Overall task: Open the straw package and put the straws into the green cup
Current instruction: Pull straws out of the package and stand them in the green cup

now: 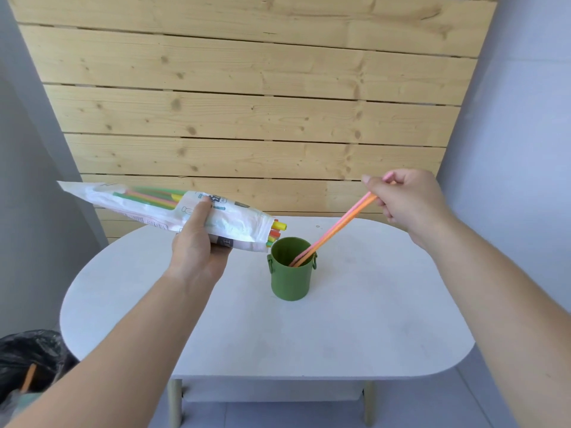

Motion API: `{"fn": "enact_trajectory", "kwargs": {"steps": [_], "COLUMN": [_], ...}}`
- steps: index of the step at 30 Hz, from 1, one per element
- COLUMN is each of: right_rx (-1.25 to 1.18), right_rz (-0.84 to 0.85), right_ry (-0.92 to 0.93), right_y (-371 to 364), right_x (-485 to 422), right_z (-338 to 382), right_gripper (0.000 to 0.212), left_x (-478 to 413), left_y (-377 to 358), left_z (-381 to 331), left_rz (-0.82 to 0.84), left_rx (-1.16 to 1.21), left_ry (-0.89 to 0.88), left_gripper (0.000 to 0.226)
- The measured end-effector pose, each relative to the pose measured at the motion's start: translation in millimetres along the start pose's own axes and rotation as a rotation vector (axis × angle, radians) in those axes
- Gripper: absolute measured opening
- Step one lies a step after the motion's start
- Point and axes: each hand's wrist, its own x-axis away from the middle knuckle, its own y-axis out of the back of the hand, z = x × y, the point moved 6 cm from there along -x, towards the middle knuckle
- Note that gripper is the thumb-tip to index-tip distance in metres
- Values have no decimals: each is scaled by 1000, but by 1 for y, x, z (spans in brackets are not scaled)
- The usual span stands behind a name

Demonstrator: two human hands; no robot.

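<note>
Low on the left, off the desk, sits a black crumpled plastic bag (32, 355) with something orange in it.

Above the desk's left end, the left grip (197, 251) holds the white printed plastic straw package (154, 205) from below. The thumb lies curled over the package's upper face and the palm is under it. The forearm reaches forward and up from the lower left. The package's long axis slopes from its sealed end, high at the left, down to its torn mouth at the right. There the yellow, orange and green straw tips (276, 231) poke out, just above and left of the cup's rim.

The small green cylindrical cup with side handles (290, 273) stands upright near the middle of the white oval desk (355, 329).

A pink and orange pair of long thin straws (336, 228) has its lower ends inside the cup. The pair leans up and to the right into the right grip (404, 202), which pinches the top ends with curled fingers, high and to the right of the cup.

I judge that letting go would leave the pair resting against the rim. The next straws lie to the cup's left, across from the right grip, pointing mouth-first at the cup.
</note>
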Motion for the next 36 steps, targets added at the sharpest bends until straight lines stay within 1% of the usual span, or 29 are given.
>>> {"fn": "enact_trajectory", "kwargs": {"steps": [4,7,12,14,18,20,21,24,26,31,34,36], "right_rx": [-66,-50,24,41,71,84,96,151,111,-171,-300,-356], "right_rz": [1,-8,-19,-10,11,28,42,96,148,355,360,320], "right_ry": [32,62,68,45,-17,-83,-119,-248,-330,-324,-336,-332], "right_y": [-28,-45,-58,-61,-61,-60,-60,-58,-62,-105,-125,-130], "right_x": [-4,-8,-13,-12,-4,3,7,20,30,64,81,84], "right_z": [4,0,-6,-9,-19,-27,-31,-38,-39,-27,-21,-18], "right_gripper": [28,26,41,50,58,67,68,60,55,50,44,39], "left_x": [0,-1,-3,-3,-1,0,0,3,5,9,13,16], "left_y": [2,5,11,13,12,11,10,7,3,-8,-15,-19], "left_z": [-1,-4,-7,-7,-8,-9,-9,-10,-12,-16,-14,-11], "left_rz": [6,3,-10,-19,-25,-21,-19,-8,1,43,63,82], "left_rx": [-3,-4,-13,-11,-2,2,4,8,9,-46,-80,-96], "left_ry": [4,-6,-2,-2,3,6,7,0,-6,-58,-85,-91], "left_gripper": [48,48,48,50,47,46,46,45,42,47,47,40]}}
